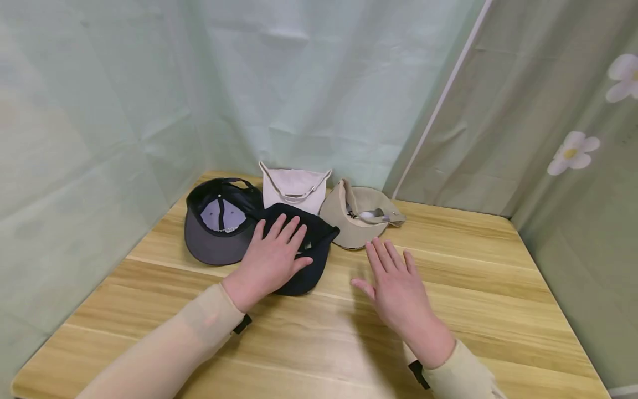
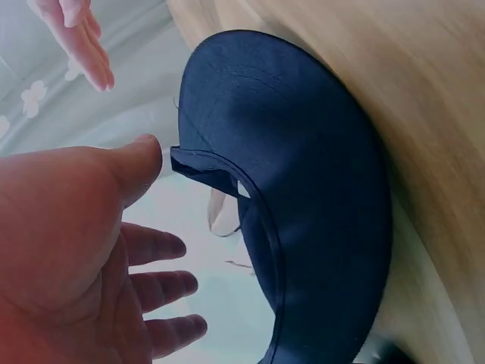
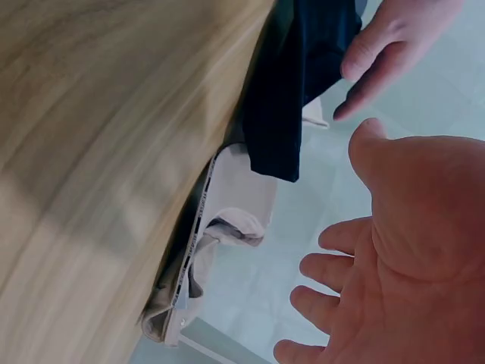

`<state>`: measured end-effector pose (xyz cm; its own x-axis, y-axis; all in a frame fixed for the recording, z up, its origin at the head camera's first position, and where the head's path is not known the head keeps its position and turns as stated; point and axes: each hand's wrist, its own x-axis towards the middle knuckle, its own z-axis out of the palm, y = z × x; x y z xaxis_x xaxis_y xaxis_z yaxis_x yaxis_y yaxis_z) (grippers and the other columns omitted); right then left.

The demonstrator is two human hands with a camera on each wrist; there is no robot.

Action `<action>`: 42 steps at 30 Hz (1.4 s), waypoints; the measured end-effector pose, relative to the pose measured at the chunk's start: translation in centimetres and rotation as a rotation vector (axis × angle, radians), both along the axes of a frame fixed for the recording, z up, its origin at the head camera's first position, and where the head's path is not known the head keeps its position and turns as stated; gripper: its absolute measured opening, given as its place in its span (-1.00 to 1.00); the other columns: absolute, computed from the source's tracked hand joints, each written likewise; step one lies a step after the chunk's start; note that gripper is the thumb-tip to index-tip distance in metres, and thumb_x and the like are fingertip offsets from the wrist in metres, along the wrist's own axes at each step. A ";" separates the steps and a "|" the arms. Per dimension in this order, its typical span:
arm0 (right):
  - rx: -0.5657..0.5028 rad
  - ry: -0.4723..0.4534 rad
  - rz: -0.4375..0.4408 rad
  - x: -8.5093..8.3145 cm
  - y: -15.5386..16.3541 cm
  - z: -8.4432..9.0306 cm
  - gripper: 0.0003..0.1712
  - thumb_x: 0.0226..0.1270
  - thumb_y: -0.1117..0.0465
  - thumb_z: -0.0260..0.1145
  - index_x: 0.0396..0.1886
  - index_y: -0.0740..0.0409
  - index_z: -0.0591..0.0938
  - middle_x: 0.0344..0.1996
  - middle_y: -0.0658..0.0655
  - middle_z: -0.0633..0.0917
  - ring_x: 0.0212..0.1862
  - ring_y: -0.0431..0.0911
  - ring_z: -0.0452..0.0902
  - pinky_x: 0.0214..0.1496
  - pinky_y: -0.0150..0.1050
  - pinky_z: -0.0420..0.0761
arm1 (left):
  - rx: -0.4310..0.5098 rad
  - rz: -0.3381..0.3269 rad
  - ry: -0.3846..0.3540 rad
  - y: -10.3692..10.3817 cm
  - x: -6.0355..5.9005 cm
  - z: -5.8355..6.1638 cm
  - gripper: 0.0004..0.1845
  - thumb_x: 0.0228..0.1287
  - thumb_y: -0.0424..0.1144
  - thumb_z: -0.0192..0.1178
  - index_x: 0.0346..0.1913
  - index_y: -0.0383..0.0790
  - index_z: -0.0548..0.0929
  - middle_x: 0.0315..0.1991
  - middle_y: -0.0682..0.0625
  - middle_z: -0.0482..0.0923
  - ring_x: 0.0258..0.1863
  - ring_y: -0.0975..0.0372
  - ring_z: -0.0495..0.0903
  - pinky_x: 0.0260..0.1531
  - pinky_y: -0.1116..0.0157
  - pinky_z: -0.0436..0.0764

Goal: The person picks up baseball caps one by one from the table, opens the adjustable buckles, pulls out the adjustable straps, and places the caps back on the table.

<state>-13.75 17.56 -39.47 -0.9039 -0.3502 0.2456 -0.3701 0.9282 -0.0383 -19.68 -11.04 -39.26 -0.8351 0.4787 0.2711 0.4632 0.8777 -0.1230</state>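
A black cap [image 1: 305, 259] lies upside down on the wooden table [image 1: 473, 288], seen as dark fabric [image 2: 303, 189] in the left wrist view. My left hand [image 1: 271, 257] hovers flat over it with fingers straight, palm [image 2: 68, 243] close above the cap. My right hand [image 1: 396, 285] is open above the bare wood, just short of a beige cap [image 1: 356, 219], whose brim [image 3: 235, 205] shows in the right wrist view. A grey cap [image 1: 219, 224] sits at the left and a white cap [image 1: 294, 188] behind.
Pale green cloth [image 1: 309, 83] hangs round the table on the far and left sides, and a darker flowered curtain [image 1: 573, 138] on the right. The caps crowd the far corner of the table.
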 end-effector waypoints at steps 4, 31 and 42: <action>-0.008 -0.003 0.035 0.0 -0.3 -0.2 -0.02 0.60 -0.29 0.32 0.70 0.27 0.35 0.68 0.28 0.34 0.67 0.27 0.24 0.64 0.36 0.18 | -0.018 0.014 -0.035 -0.2 -0.1 -0.1 -0.21 0.58 0.27 0.27 0.59 -0.21 0.52 0.61 -0.24 0.41 0.63 -0.20 0.31 0.48 -0.38 0.28; 0.047 -0.059 0.186 -0.6 -2.4 -0.6 -0.06 0.61 -0.25 0.34 0.68 0.27 0.38 0.66 0.27 0.37 0.63 0.22 0.34 0.62 0.30 0.26 | -0.114 -0.054 -0.202 -0.2 1.1 -1.3 -0.38 0.57 0.23 0.31 0.43 -0.11 0.69 0.40 -0.15 0.64 0.42 -0.09 0.59 0.50 -0.50 0.06; 0.016 -0.032 0.185 -0.3 -1.6 -1.0 -0.02 0.55 -0.25 0.42 0.67 0.30 0.40 0.65 0.29 0.39 0.62 0.20 0.36 0.60 0.28 0.30 | -0.116 -0.103 -0.201 1.2 2.6 -0.9 -0.41 0.53 0.22 0.36 0.39 -0.08 0.72 0.36 -0.14 0.65 0.36 -0.08 0.62 0.49 -0.46 0.15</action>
<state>-14.03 15.99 -40.48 -0.8311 -0.5148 0.2103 -0.5332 0.8451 -0.0384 -17.08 -9.81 -40.12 -0.8119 0.5823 0.0423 0.5748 0.8099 -0.1167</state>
